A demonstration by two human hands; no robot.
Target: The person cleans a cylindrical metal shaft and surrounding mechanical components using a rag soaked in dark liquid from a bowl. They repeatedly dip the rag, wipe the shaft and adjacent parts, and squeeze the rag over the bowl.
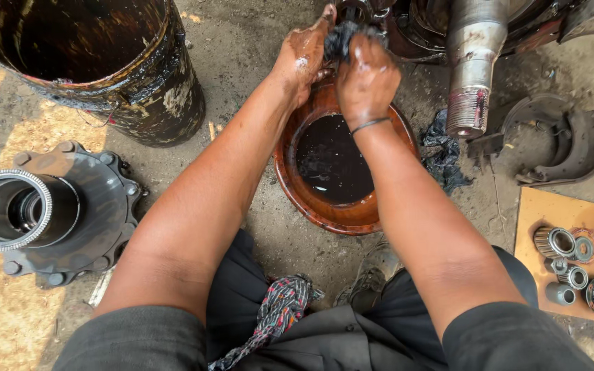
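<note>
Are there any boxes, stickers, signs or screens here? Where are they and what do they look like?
No stickers, signs or screens show.
Cardboard sheet: flat, tan, on the ground at right, under metal bearings.
Drum: black, oily, round, top left; any label is too grimy to tell.

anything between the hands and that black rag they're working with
Nothing visible does: the left hand and the right hand both already grip the black rag, directly above the orange basin of dark liquid.

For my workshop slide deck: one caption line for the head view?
Both greasy hands, left hand and right hand, work a black rag above an oil-filled basin.
</note>
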